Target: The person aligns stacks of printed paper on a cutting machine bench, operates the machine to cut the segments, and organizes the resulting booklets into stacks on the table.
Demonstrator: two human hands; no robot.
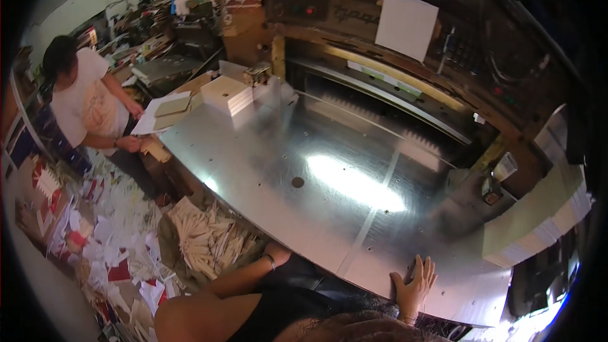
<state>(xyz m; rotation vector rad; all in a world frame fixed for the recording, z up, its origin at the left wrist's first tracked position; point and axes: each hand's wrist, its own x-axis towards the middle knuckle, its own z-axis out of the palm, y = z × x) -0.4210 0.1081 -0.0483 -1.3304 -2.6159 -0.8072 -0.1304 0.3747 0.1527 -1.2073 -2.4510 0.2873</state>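
Note:
My right hand (413, 284) lies on the front part of a shiny metal table (253, 164), fingers stretched and thumb apart, holding nothing. My left hand (277, 254) is at the table's front edge, farther left, with a band at the wrist; its fingers are hidden, so I cannot tell what it touches. The table is the bed of a large paper cutter, with a long dark opening (367, 104) at the back. Nearest my right hand, a long stack of pale paper blocks (538, 221) rests at the right side.
A stack of cream blocks (227, 95) sits at the table's far left corner. Another person (88, 101) stands there handling white sheets (151, 118). Below the front edge is a sack of paper offcuts (206, 234); scraps (120, 266) litter the floor. A white sheet (406, 24) hangs on the machine's front.

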